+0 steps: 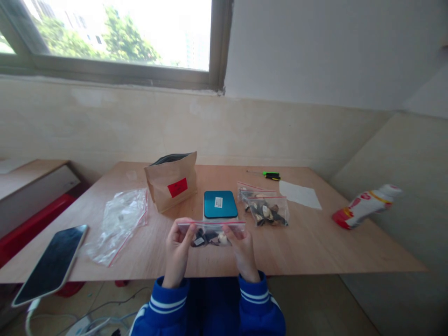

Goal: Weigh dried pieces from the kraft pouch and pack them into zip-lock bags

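Note:
Between my two hands a clear zip bag (pixel 210 237) with a red-lined top edge hangs over the front of the table. Dark and pale pieces, perhaps shells or stones, lie inside it. My left hand (pixel 178 247) pinches the bag's upper left corner, thumb in front. On the upper right, my right hand (pixel 243 247) grips it the same way. Just beyond the bag sits a small scale with a teal top (pixel 220 204) and a white label. Filled zip bags (pixel 266 212) with similar pieces lie overlapping to its right.
An open brown paper pouch (pixel 171 182) with a red label stands at the back left. Empty clear bags (pixel 121 224) and a phone (pixel 52 261) on a cable lie left. Toward the right are a green-handled screwdriver (pixel 269 175), white paper (pixel 300 194) and a tilted bottle (pixel 366 206).

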Tool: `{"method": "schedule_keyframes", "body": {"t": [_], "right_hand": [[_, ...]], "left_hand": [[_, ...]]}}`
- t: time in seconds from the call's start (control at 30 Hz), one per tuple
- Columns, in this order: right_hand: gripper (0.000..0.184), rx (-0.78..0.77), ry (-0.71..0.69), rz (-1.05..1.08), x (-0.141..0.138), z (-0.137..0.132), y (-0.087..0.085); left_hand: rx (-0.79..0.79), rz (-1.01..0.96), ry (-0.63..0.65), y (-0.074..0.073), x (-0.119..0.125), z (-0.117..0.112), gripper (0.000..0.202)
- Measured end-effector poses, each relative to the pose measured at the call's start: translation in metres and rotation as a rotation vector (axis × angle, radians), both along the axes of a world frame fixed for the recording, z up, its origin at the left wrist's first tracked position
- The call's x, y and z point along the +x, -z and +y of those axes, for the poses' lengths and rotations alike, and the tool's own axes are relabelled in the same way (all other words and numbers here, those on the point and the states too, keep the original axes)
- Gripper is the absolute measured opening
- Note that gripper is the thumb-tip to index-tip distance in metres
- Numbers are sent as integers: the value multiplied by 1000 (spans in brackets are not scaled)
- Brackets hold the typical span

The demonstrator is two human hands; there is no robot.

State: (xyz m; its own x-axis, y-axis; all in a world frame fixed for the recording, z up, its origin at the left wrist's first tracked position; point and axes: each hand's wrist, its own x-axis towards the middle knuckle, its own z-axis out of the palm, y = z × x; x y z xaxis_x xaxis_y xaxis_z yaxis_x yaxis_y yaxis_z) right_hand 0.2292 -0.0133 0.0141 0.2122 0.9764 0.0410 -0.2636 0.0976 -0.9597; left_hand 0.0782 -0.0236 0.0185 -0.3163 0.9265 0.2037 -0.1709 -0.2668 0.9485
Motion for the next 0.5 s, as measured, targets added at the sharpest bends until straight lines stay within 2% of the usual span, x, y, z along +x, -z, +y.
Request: {"method": "schedule_keyframes", "body": {"t": [0.1,0.23,0.33,0.5], "right_hand": [[27,21,28,9,-2,2,2],[21,99,43,-53,-4,2,6],[18,125,46,-86,-5,1,8],[19,127,34,-97,-1,2,10]], "left_hand": [[-16,-44,76,1,-4,0,24],[-97,-93,143,4,-6,1,40],[-141,-55,132,7,-5,1,34],[-116,7,78,8,-3,2,26]]}}
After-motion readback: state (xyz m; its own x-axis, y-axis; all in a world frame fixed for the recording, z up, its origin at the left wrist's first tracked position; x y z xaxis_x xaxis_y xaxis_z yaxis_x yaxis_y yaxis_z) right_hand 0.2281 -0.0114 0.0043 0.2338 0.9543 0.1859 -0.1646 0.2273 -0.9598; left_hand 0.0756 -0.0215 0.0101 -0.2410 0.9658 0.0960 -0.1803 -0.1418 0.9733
